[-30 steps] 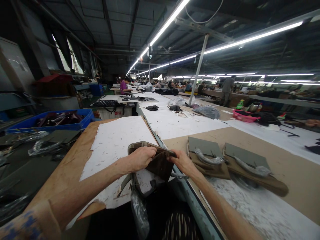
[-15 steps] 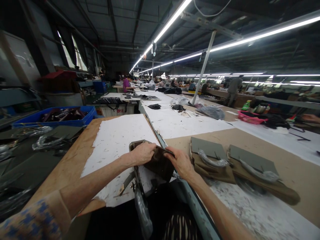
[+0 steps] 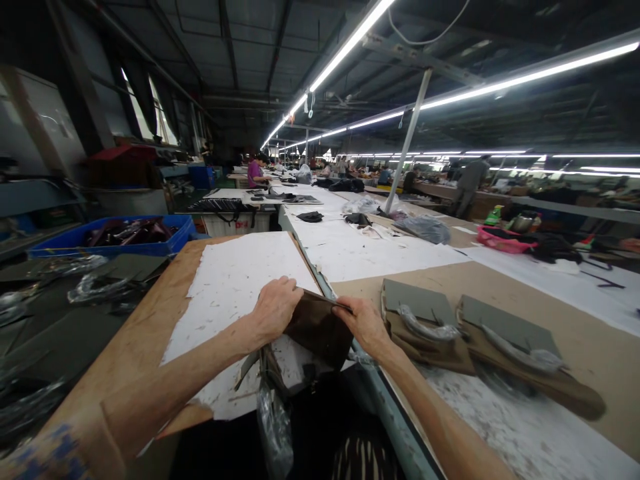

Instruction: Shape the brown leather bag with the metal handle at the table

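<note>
A long workshop hall runs back under rows of light strips [image 3: 350, 43], with other people at work far off, among them a person in a purple top [image 3: 256, 172]. Two worktops fill the foreground, side by side with a metal rail between them. The left worktop [image 3: 150, 320] is a brown board. The right worktop [image 3: 575, 320] is tan, with white covering further back and along its near edge. A large white paper sheet [image 3: 240, 267], speckled and ragged at its edges, lies on the left worktop. Beyond that worktop's far left corner stands a blue crate [image 3: 107, 248] filled with dark pieces. Far off on the right sits a pink basket [image 3: 500, 239].

On the right worktop two grey-and-brown bags lie flat, just beside each other: the nearer bag [image 3: 425, 327] and the further bag [image 3: 515, 347], each with a plastic-wrapped handle across it.

The brown leather piece [image 3: 320, 327] is held over the near right edge of the paper sheet, just beside the rail. The left hand [image 3: 273, 310] has its grip closed over the piece's upper left edge, knuckles up. The right hand [image 3: 365, 323] has its grip pinched on the upper right corner, and the top edge runs straight between the two hands. Below the piece, pale parts and a strap in clear plastic wrap [image 3: 273, 433] hang towards the person's lap.
</note>
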Motion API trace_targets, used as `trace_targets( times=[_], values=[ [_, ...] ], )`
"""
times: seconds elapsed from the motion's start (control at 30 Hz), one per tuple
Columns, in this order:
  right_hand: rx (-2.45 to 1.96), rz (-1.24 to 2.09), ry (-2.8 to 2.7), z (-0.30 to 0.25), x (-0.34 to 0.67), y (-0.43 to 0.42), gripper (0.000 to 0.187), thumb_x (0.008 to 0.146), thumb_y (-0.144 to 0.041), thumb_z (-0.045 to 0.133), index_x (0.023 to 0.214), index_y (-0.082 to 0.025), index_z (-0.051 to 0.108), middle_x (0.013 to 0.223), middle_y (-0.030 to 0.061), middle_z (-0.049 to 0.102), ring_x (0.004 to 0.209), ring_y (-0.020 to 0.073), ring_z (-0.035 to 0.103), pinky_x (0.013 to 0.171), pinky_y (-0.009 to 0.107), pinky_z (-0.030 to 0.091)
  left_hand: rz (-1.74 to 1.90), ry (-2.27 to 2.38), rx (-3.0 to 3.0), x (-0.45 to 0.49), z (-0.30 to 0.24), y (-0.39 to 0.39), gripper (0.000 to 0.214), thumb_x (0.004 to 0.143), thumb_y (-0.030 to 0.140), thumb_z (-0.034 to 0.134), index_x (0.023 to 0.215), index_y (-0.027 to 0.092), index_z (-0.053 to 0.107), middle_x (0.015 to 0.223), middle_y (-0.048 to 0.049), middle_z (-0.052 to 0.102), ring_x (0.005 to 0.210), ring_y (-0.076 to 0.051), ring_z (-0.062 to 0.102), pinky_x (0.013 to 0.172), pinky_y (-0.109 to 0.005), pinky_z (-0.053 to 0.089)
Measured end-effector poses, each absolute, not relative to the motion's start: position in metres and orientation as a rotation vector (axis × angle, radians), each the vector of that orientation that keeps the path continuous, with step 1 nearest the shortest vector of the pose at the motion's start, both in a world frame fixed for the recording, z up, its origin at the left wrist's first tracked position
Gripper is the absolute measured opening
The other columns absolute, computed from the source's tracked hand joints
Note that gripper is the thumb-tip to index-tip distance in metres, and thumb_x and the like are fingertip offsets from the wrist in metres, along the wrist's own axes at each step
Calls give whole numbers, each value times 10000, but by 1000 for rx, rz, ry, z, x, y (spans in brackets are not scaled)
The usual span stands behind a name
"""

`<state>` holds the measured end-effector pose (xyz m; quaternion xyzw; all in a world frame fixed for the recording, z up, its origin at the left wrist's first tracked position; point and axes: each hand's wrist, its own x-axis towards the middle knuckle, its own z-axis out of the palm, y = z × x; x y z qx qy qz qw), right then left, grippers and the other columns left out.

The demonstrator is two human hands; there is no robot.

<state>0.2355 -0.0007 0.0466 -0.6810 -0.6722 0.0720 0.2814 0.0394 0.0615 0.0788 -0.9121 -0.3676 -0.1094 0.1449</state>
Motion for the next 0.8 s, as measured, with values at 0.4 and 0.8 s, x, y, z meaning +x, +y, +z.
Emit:
trace_targets(
  times=[0.4,0.8],
  values=[
    [-1724,270,-1840,48,257,5,214,804,-316,459,752,-196,628,622,-7,550,648,141,492,586,233,280,-298,-1162,-3161,19,73,118,386,645,106,449,1012,198,527,899,-23,598,862,-187,549,726,-261,409],
    [-1806,241,-1778,43,262,7,187,790,-310,477,733,-198,616,585,-19,526,608,127,461,555,227,255,-371,-576,-3035,47,91,97,235,727,129,512,953,194,513,1256,-24,398,1061,-187,457,891,-280,372]
  ],
)
